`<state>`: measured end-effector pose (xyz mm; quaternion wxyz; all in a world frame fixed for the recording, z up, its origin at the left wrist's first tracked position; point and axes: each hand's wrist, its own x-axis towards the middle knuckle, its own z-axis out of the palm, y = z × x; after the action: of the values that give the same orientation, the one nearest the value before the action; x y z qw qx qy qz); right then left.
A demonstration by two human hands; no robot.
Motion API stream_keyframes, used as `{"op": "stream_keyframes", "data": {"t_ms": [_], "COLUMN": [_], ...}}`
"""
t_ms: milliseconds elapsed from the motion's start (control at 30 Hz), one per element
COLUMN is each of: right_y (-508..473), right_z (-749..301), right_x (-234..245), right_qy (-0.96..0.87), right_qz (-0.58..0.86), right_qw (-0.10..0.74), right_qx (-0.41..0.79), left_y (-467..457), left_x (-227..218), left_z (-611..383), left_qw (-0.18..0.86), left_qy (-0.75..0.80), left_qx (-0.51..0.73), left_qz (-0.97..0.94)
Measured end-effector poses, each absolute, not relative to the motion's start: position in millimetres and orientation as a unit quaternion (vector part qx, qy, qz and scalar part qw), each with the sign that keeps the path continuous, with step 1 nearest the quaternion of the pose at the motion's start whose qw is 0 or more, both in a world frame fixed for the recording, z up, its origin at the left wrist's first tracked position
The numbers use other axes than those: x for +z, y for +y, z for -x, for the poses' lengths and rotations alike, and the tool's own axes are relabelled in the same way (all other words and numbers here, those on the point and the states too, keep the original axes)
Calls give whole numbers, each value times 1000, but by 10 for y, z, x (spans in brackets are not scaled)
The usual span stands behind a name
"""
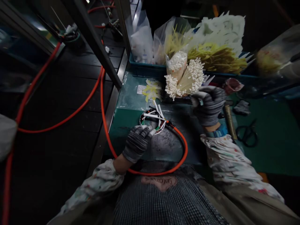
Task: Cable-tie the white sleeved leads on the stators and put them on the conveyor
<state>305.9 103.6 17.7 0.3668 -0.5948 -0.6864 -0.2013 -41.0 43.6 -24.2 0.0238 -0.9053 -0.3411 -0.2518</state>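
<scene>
A round part with a ring-shaped rim (161,128) lies on the bench in front of me, with wires, green bits and several white sleeves (153,116) across its top. An orange cable (185,147) runs out of its right side and loops back under my left wrist. My left hand (137,142), in a grey striped glove with pale fingertips, grips the part's near edge. Up at the right, my right hand (209,104) is curled beside a bundle of thin white-tipped sticks (193,75). Its fingertips are closed together, and what they hold is too dark to make out.
Behind the bundle stands a blue bin (146,68) with yellow strips (217,57) and plastic bags. Yellow pieces (152,90) lie near a label. Right of my right hand are a hammer (229,120), scissors (247,134) and a reddish cup (232,86). A metal post (93,40) slants at the left.
</scene>
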Motion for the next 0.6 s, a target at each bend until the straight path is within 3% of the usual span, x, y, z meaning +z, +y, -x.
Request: {"op": "stream_keyframes", "data": {"t_ms": [233, 333, 433, 600], "right_y": [781, 583, 299, -5], "right_z": [-2716, -2530, -2410, -2256], "right_x": [389, 643, 848, 607], "right_qy": [-580, -496, -442, -555], "right_qz": [555, 578, 617, 647], "right_qw": [596, 636, 640, 503], "right_qx": [34, 120, 119, 145], "left_y": [396, 553, 649, 657], "left_x": [-410, -470, -517, -537], "left_z": [185, 169, 195, 241], "left_qw": [-30, -37, -50, -61], "left_qy": [-388, -356, -333, -334], "left_qx": [-299, -315, -307, -294], "left_qz": [871, 879, 890, 894]}}
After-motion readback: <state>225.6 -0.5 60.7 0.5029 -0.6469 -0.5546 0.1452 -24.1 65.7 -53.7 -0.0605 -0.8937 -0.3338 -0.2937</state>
